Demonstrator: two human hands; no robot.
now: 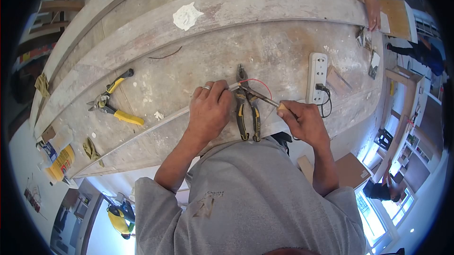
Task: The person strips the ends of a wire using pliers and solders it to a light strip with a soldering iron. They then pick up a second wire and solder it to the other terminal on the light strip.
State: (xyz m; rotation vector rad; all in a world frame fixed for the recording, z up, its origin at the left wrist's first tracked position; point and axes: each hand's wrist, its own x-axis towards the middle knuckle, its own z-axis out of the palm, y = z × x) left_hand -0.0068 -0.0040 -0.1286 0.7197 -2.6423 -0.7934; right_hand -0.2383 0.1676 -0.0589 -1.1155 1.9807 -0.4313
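Note:
My left hand [210,111] is closed around the end of a long, narrow pale strip [163,121], which runs off to the lower left across the table. A thin red wire [263,85] curves away from the strip's end. My right hand [305,120] grips a soldering iron [269,101] by its light handle, the metal shaft pointing left and its tip right at the strip's end. Between my hands lie combination pliers [242,101] with black and yellow handles, jaws pointing away from me. Yellow-handled cutters [113,101] rest farther left.
A white power strip [316,77] with a black plug [322,88] lies to the right. Another person's hand [372,16] rests at the table's far right edge. Long boards [227,7] cross the back. A yellow-labelled container [61,160] stands at the left corner.

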